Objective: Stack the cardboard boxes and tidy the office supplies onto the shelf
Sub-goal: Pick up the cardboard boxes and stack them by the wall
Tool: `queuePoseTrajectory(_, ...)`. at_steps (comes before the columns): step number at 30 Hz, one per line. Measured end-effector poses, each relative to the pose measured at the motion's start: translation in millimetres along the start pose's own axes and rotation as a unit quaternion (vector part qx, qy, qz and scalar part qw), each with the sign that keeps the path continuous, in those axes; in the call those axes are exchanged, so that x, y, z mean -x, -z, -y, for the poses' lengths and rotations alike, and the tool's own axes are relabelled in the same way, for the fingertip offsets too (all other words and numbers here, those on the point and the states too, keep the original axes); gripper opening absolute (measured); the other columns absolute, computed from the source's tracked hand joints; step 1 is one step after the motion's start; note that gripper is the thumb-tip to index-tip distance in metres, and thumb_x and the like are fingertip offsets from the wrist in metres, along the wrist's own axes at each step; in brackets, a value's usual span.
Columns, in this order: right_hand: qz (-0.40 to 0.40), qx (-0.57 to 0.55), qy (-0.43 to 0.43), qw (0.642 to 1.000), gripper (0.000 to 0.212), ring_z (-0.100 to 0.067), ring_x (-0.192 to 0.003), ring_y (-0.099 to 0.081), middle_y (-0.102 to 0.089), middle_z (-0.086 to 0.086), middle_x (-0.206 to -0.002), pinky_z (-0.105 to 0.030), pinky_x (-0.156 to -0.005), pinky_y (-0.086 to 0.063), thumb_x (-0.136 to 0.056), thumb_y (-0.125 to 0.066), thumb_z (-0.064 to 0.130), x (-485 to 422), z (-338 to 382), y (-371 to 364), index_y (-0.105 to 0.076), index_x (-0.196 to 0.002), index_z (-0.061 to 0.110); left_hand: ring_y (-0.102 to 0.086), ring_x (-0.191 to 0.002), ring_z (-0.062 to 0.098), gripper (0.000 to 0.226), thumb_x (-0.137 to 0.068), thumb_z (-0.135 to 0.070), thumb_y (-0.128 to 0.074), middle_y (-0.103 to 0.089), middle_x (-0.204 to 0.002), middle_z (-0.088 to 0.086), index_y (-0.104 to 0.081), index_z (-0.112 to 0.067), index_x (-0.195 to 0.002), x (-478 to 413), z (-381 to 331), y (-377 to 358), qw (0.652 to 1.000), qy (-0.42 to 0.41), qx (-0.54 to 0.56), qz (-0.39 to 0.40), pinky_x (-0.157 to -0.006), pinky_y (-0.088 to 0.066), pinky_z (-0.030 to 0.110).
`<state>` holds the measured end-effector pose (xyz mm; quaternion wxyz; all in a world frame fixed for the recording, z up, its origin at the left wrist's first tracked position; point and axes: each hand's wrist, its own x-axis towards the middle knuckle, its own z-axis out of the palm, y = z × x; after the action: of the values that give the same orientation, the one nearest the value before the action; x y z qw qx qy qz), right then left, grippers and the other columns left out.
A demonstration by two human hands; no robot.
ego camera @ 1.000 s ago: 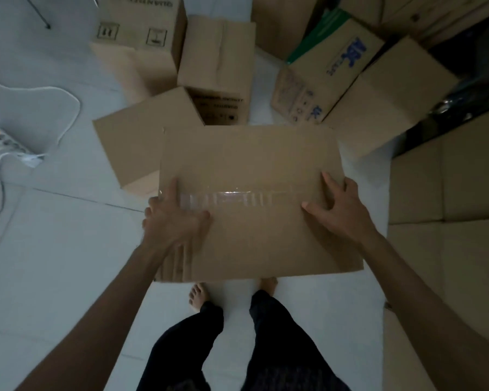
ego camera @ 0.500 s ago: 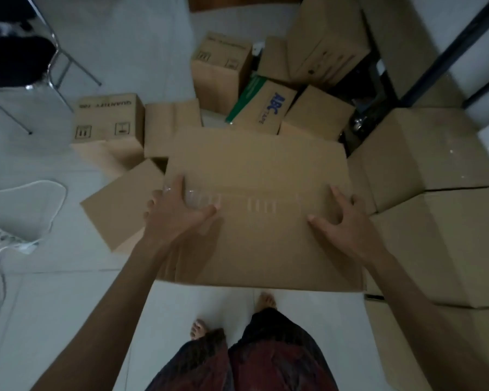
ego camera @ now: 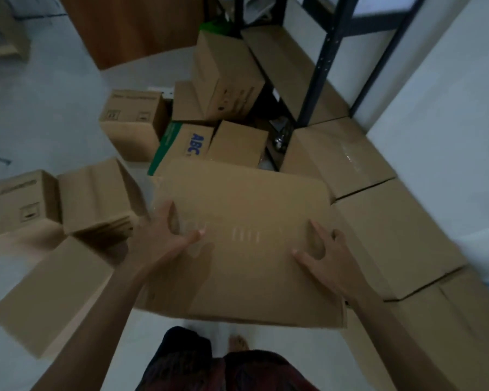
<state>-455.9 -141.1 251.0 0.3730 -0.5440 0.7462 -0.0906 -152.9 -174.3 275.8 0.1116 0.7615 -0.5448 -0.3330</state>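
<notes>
I carry a large taped cardboard box (ego camera: 251, 198) flat in front of me, above the floor. My left hand (ego camera: 167, 235) grips its left edge with the thumb lying on top. My right hand (ego camera: 331, 255) holds the right part of the top, fingers arched and spread. A dark metal shelf (ego camera: 326, 60) stands ahead to the right, with long boxes (ego camera: 288, 69) on its bottom level. A row of big boxes (ego camera: 393, 230) lines the wall just right of the carried box.
Loose boxes crowd the floor ahead: a green and blue "ABC" box (ego camera: 187, 142), a printed box (ego camera: 133, 119) and a tilted tall one (ego camera: 226, 77). Further boxes (ego camera: 48, 292) lie at my left. A brown wooden panel (ego camera: 130, 26) stands at the back.
I have turned right and stepped forward with the box held in both hands. The shelf and the wall row of boxes have come into view; the power strip has left it.
</notes>
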Motion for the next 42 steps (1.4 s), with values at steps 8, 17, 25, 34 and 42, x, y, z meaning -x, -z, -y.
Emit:
queuePoseTrajectory(8, -0.055, -0.033, -0.076, 0.995, 0.079, -0.029, -0.132, -0.037, -0.016, -0.005, -0.151, -0.037, -0.105, -0.034, -0.080, -0.059, 0.060, -51, -29, 50, -0.019, -0.146, 0.042, -0.034, -0.127, 0.037, 0.097, -0.060, -0.074, -0.057, -0.032, -0.141, 0.013, -0.019, -0.036, -0.141, -94, -84, -33, 0.993, -0.071, -0.044, 0.078, -0.105, -0.031, 0.052)
queuePoseTrajectory(17, -0.158, -0.088, -0.162, 0.970, 0.073, -0.031, -0.121, -0.045, -0.027, -0.012, -0.145, -0.039, -0.100, -0.039, -0.084, -0.064, 0.045, -104, -31, 109, -0.028, -0.146, 0.034, -0.030, -0.133, 0.032, 0.087, -0.074, -0.059, -0.067, -0.028, -0.147, 0.007, -0.021, -0.032, -0.143, -203, -213, -42, 0.962, -0.209, -0.069, 0.163, -0.104, -0.030, 0.045)
queuePoseTrajectory(25, -0.234, -0.131, -0.194, 0.944, 0.072, -0.034, -0.124, -0.043, -0.026, -0.012, -0.146, -0.042, -0.098, -0.040, -0.084, -0.065, 0.042, -155, -43, 152, -0.029, -0.145, 0.030, -0.025, -0.139, 0.027, 0.104, -0.073, -0.051, -0.072, -0.018, -0.155, 0.005, -0.006, -0.029, -0.150, -277, -319, -73, 0.931, -0.272, -0.065, 0.233, -0.110, -0.028, 0.040)
queuePoseTrajectory(34, -0.267, -0.183, -0.218, 0.921, 0.071, -0.032, -0.127, -0.041, -0.025, -0.012, -0.148, -0.039, -0.098, -0.039, -0.084, -0.069, 0.030, -223, -87, 200, -0.033, -0.144, 0.022, -0.024, -0.136, 0.034, 0.108, -0.065, -0.053, -0.076, -0.019, -0.153, 0.012, -0.010, -0.037, -0.148, -344, -414, -141, 0.916, -0.300, -0.156, 0.218, -0.110, -0.026, 0.046)
queuePoseTrajectory(42, -0.292, -0.189, -0.193, 0.917, 0.077, -0.031, -0.126, -0.041, -0.031, -0.013, -0.146, -0.034, -0.094, -0.037, -0.081, -0.072, 0.023, -262, -117, 221, -0.030, -0.145, 0.017, -0.032, -0.134, 0.027, 0.102, -0.068, -0.033, -0.083, -0.029, -0.149, 0.008, -0.022, -0.024, -0.148, -393, -466, -183, 0.915, -0.311, -0.109, 0.232, -0.110, -0.030, 0.036)
